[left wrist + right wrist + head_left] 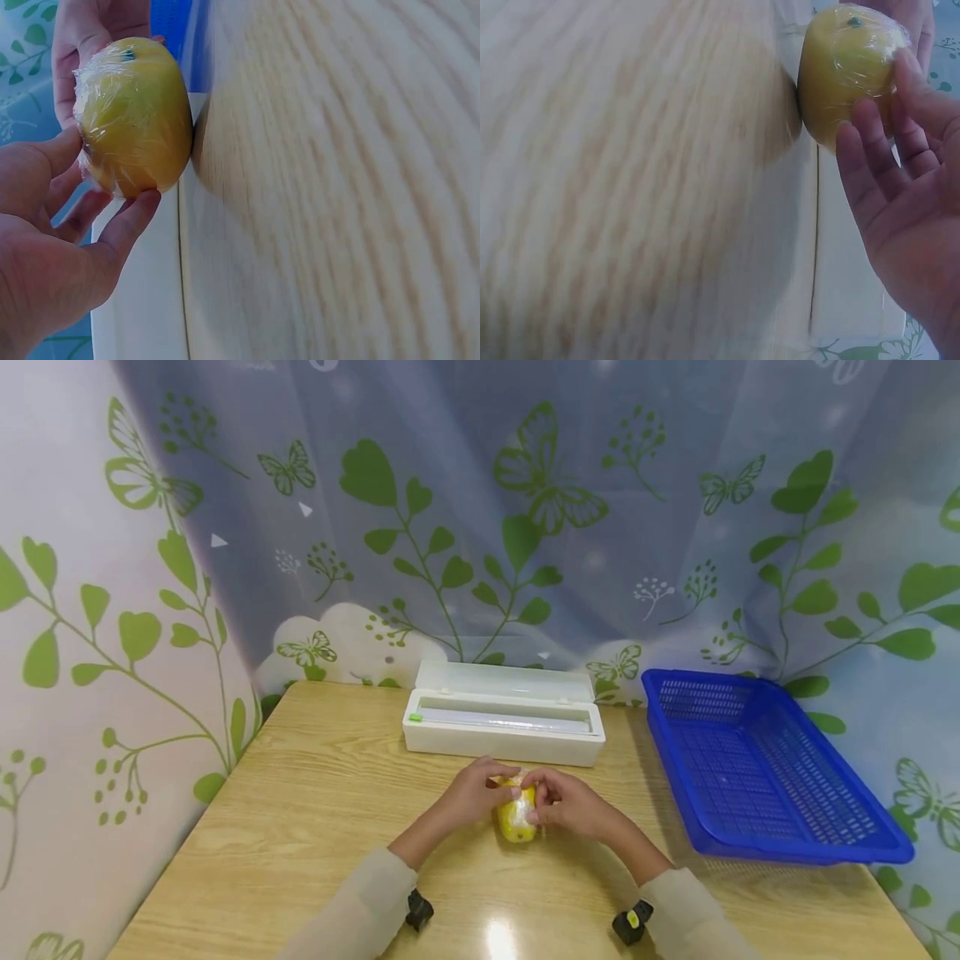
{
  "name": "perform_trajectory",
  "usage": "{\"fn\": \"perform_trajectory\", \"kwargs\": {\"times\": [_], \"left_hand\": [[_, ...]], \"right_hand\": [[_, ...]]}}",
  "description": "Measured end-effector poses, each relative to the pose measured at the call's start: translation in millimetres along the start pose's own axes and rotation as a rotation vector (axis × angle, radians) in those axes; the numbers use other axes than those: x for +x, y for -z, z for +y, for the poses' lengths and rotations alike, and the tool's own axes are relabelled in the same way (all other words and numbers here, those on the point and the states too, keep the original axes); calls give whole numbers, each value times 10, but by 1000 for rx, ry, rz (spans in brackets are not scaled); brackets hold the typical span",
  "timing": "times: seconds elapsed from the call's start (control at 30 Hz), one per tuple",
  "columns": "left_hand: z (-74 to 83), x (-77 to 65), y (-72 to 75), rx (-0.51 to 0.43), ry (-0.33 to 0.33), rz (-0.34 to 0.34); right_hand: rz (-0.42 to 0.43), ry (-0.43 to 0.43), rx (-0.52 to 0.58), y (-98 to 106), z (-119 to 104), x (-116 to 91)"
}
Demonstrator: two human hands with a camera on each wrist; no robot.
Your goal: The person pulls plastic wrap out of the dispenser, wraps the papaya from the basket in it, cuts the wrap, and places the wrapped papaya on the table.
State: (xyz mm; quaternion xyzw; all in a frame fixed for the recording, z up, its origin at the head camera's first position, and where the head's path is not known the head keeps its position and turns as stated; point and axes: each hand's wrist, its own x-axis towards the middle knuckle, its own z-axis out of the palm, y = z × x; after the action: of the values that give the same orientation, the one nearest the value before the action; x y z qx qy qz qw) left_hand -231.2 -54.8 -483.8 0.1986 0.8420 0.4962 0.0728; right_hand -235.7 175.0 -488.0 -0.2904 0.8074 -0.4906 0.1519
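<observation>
A yellow fruit (517, 817) wrapped in clear cling film rests on the wooden table; its exact kind is not plain. My left hand (477, 792) holds it from the left, with the thumb on the film and fingers around the side in the left wrist view. From the right, my right hand (567, 802) grips it with thumb and fingers, pressing on the film. The film looks crinkled and shiny on the fruit's upper side, and a small dark stem spot shows at one end of the fruit (139, 120).
Just behind the hands stands a white cling film box (502, 745), lid up, with a roll inside and a small green piece (416, 717) at its left end. A blue plastic basket (693, 810) sits at the right. A leaf-patterned curtain (465, 527) rises behind the table (300, 827).
</observation>
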Motion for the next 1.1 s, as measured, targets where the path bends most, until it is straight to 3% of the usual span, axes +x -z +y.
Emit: {"fn": "perform_trajectory", "kwargs": {"times": [0.23,0.43,0.63,0.93,1.0,1.1], "left_hand": [[10,-6,-5,4,33,5],[-6,-6,-25,0,-10,15],[-48,6,-27,11,14,17],[-150,-120,165,-33,71,-39],[-168,-168,216,-29,86,-42],[-187,-213,261,3,89,-39]], "right_hand": [[-10,-31,10,-23,-58,6],[64,-88,60,-90,-118,24],[121,-94,18,-151,-157,34],[158,-124,-11,-107,-133,-39],[148,-147,-47,-87,-97,-44],[66,-155,-67,-68,-47,-37]]}}
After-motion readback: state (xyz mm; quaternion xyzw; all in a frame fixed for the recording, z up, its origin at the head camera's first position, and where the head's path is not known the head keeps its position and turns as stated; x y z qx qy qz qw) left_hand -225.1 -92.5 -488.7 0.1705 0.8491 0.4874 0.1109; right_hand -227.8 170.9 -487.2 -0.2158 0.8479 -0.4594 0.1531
